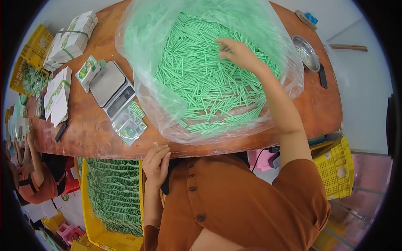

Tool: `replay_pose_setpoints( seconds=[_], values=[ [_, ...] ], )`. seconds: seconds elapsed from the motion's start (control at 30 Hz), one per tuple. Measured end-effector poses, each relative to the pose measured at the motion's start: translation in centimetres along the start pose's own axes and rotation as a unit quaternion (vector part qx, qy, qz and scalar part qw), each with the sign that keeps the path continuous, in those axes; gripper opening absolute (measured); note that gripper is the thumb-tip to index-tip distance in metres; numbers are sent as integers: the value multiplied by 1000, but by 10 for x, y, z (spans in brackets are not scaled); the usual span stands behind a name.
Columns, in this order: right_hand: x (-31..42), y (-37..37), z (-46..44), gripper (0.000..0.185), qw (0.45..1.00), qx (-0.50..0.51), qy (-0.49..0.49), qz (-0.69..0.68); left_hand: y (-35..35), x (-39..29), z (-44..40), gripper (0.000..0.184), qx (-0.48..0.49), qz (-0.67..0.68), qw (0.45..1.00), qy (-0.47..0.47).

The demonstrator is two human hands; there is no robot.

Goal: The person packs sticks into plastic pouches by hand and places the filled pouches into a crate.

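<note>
A large clear plastic bag (146,98) lies opened out on the table, with a heap of short thin green sticks (197,75) inside. Over the heap's upper right part is my right hand (236,53), its fingers loosely bent and apart, with nothing visible in them. My left hand (157,165) rests at the table's front edge, fingers stretched out and holding nothing. Left of the bag sits a digital scale (108,83) with a flat metal pan. A printed clear packet (130,125) lies against its front, and a small printed box (88,72) stands beside the pan.
Stacks of white printed cartons (75,37) stand at the table's left. A metal bowl (306,53) and a dark phone-like object (323,76) lie at the right. Below the table, a yellow crate (86,201) holds many green packets. Another person (39,180) sits at the far left.
</note>
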State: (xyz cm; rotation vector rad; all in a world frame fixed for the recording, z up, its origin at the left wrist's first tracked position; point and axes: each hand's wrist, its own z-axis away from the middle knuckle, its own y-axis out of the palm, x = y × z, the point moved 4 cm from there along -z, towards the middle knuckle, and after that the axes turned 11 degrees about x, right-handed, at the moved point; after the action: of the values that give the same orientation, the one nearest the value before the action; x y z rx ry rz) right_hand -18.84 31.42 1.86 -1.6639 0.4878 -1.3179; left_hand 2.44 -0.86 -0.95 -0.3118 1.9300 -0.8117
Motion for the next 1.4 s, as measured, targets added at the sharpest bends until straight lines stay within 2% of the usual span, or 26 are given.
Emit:
replay_pose_setpoints(
  seconds=[0.03,0.1,0.17,0.2,0.27,0.33,0.43,0.57,0.7,0.77,0.8,0.83,0.9,0.93,0.97,1.03,1.1,1.13,1.17,1.2,1.23,1.27,1.3,1.33,1.37,1.4],
  values=[
    [-3,-5,4,36,999,-7,11,-42,0,3,1,14,0,3,1000,-1],
    [0,-5,13,35,998,4,35,-42,0,7,3,13,-8,19,1000,-16],
    [7,6,19,36,985,-11,-11,174,-1,5,-1,13,-9,17,1000,-14],
    [9,14,19,36,985,-8,-12,173,-1,4,-3,13,-8,12,1000,-8],
    [11,28,15,39,958,-31,54,281,1,3,-6,13,-5,11,1000,-3],
    [10,37,12,36,952,-46,67,294,2,1,-8,13,-6,9,1000,6],
    [0,48,11,27,951,-110,29,289,1,-2,-8,13,0,4,1000,19],
    [-5,50,12,23,943,-127,15,308,2,-1,-7,13,5,12,1000,12],
    [2,17,2,23,961,-68,12,267,-7,-4,-11,12,2,22,999,27],
    [17,-2,-4,24,998,26,57,20,-14,-3,-15,11,-11,43,999,0],
    [18,-1,-10,26,995,52,18,-87,-17,-1,-19,10,-20,65,997,-25],
    [10,5,-18,26,995,52,15,-87,-16,-3,-29,7,-22,87,996,-2],
    [-7,32,-33,25,979,165,67,-100,-4,-7,-46,6,7,134,991,3],
    [-7,37,-26,29,972,156,108,-135,0,-8,-55,6,38,182,983,9],
    [2,35,-21,29,974,158,99,-127,-2,-7,-62,6,26,179,983,11],
    [11,31,-9,36,960,105,45,-256,0,-8,-70,7,67,209,976,-10],
    [1,32,-1,40,955,123,82,-258,-6,-8,-92,9,52,209,976,-22],
    [2,30,1,39,974,114,79,-177,-9,-6,-109,10,34,207,977,-26],
    [4,26,2,39,988,104,72,-91,-11,-7,-129,19,-29,165,986,15],
    [15,26,5,37,986,124,71,-80,-8,-9,-150,28,-95,122,986,55],
    [26,31,4,37,987,125,65,-74,4,-13,-175,41,-94,50,992,71],
    [46,35,3,34,995,80,-33,-56,21,-18,-195,55,-90,-24,992,85],
    [61,36,7,32,990,32,-129,-40,48,-18,-210,66,-11,115,990,85],
    [60,34,8,32,990,29,-134,-37,74,-17,-221,77,67,249,962,85],
    [55,25,6,30,993,-29,-106,-49,77,-16,-228,82,-11,256,961,100],
    [69,8,9,28,991,-89,-75,-62,74,-26,-237,82,-12,253,961,109]
  ],
)
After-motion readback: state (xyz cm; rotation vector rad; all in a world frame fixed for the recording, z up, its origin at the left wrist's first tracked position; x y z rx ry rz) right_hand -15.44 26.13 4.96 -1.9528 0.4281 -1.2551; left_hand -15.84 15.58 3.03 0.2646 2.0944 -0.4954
